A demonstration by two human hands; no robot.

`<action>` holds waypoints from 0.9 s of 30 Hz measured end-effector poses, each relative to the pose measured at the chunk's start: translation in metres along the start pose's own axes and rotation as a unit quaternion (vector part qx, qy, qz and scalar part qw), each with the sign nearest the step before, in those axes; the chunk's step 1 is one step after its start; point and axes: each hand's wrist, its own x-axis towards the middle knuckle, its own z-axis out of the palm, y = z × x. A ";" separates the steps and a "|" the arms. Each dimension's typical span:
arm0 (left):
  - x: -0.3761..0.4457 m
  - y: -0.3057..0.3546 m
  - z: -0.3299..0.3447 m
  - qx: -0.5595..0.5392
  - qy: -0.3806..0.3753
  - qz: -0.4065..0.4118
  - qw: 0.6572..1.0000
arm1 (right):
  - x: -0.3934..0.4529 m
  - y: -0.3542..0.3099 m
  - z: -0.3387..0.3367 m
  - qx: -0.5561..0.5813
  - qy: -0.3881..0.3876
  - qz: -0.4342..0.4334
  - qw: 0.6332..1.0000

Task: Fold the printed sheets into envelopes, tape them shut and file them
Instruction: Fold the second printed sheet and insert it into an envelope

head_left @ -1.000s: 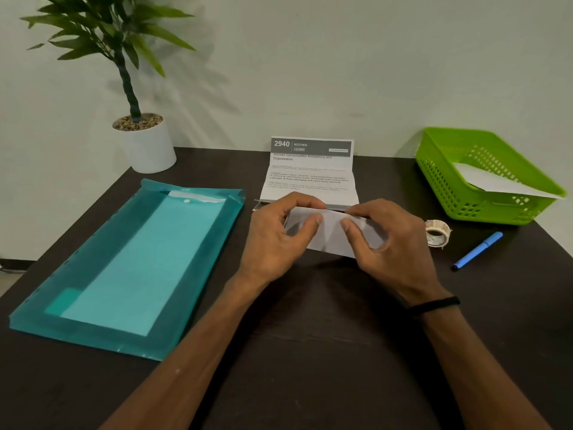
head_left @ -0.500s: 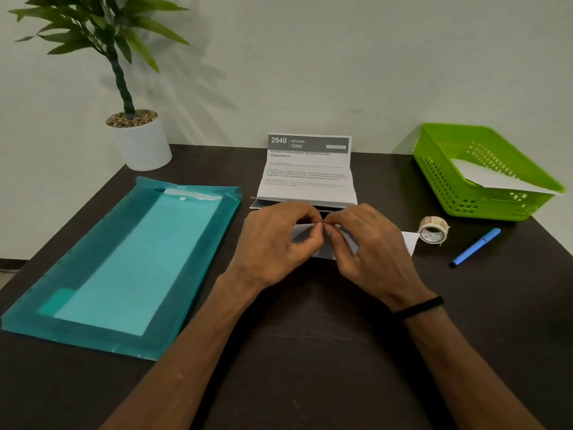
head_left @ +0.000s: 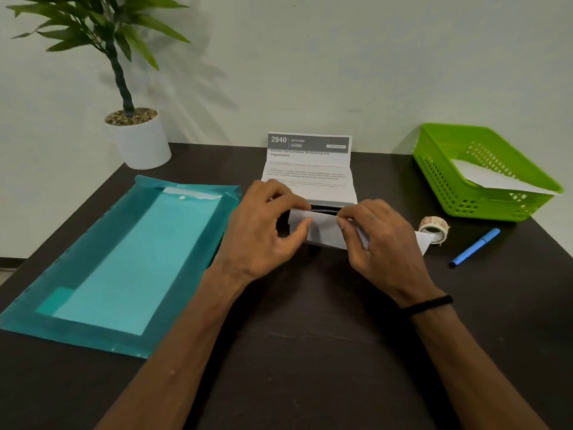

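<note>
A white folded sheet (head_left: 322, 229) is held just above the dark table (head_left: 310, 352) at its middle. My left hand (head_left: 263, 231) pinches its left end between thumb and fingers. My right hand (head_left: 381, 240) pinches its top edge near the middle, and the sheet's right corner sticks out past that hand. Behind them a printed sheet (head_left: 310, 169) headed "2940 KITCHEN" stands part folded, its top panel leaning on the wall. A roll of tape (head_left: 434, 228) lies just right of my right hand.
A teal plastic file folder (head_left: 117, 262) lies flat on the left. A green basket (head_left: 483, 172) holding a white sheet stands at the back right. A blue pen (head_left: 476, 248) lies right of the tape. A potted plant (head_left: 136, 135) stands at the back left.
The folded sheet was pressed flat under both hands; now both hands have lifted its upper edge and pinch it. The hands moved slightly away from me.
</note>
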 end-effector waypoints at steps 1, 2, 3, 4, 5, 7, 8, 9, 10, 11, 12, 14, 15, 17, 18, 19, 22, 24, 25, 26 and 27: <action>-0.001 0.000 0.001 0.004 -0.003 0.004 1.000 | 0.000 0.000 0.000 0.002 0.003 -0.003 1.000; -0.001 0.001 0.002 0.005 -0.007 0.009 1.000 | 0.001 -0.001 0.001 0.005 0.006 -0.007 1.000; -0.002 0.003 0.004 0.005 -0.011 0.017 1.000 | 0.001 -0.003 0.001 0.007 0.008 -0.012 1.000; -0.002 0.005 0.005 0.003 -0.014 0.029 0.999 | 0.001 -0.005 0.002 0.008 0.009 -0.017 1.000; -0.002 0.006 0.007 -0.001 -0.013 0.040 0.999 | 0.001 -0.006 0.003 0.010 0.011 -0.020 1.000; -0.002 0.006 0.008 -0.007 -0.005 0.052 0.999 | 0.002 -0.008 0.003 0.014 0.016 -0.024 0.999; -0.002 0.005 0.007 -0.011 -0.002 0.050 0.999 | 0.002 -0.008 0.003 0.013 0.018 -0.023 1.000; -0.001 0.003 0.007 -0.015 0.003 0.045 0.999 | 0.003 -0.007 0.003 0.011 0.019 -0.022 1.000; -0.001 0.001 0.006 -0.019 0.009 0.040 0.999 | 0.003 -0.007 0.003 0.010 0.020 -0.021 1.000; 0.000 -0.001 0.006 -0.021 0.018 0.036 0.999 | 0.004 -0.006 0.003 0.010 0.025 -0.020 0.999; 0.000 -0.002 0.006 -0.021 0.028 0.032 0.999 | 0.004 -0.005 0.002 0.009 0.030 -0.018 0.999; 0.001 -0.005 0.004 -0.015 0.053 0.025 0.998 | 0.003 -0.002 0.001 0.001 0.044 -0.012 0.999; 0.001 -0.006 0.003 -0.008 0.070 0.021 0.997 | 0.003 0.001 0.001 -0.003 0.053 -0.007 0.999; 0.002 -0.009 0.000 0.003 0.113 0.006 0.994 | 0.003 0.008 0.000 -0.008 0.068 0.013 0.998; 0.002 -0.011 -0.003 0.005 0.132 -0.005 0.991 | 0.003 0.011 -0.001 -0.008 0.074 0.026 0.997; 0.002 -0.012 -0.004 0.009 0.144 -0.018 0.989 | 0.003 0.014 -0.002 -0.008 0.079 0.039 0.996; 0.003 -0.015 -0.008 0.005 0.155 -0.048 0.987 | 0.003 0.018 -0.006 0.006 0.109 0.075 0.991; 0.003 -0.016 -0.008 -0.020 0.155 -0.076 0.985 | 0.003 0.020 -0.010 0.026 0.128 0.110 0.985; 0.004 -0.016 -0.008 -0.038 0.146 -0.101 0.983 | 0.004 0.020 -0.011 0.041 0.135 0.127 0.982; 0.004 -0.016 -0.007 -0.061 0.134 -0.131 0.980 | 0.004 0.019 -0.011 0.055 0.140 0.143 0.978; 0.004 -0.016 -0.006 -0.094 0.124 -0.160 0.975 | 0.004 0.018 -0.012 0.073 0.142 0.161 0.974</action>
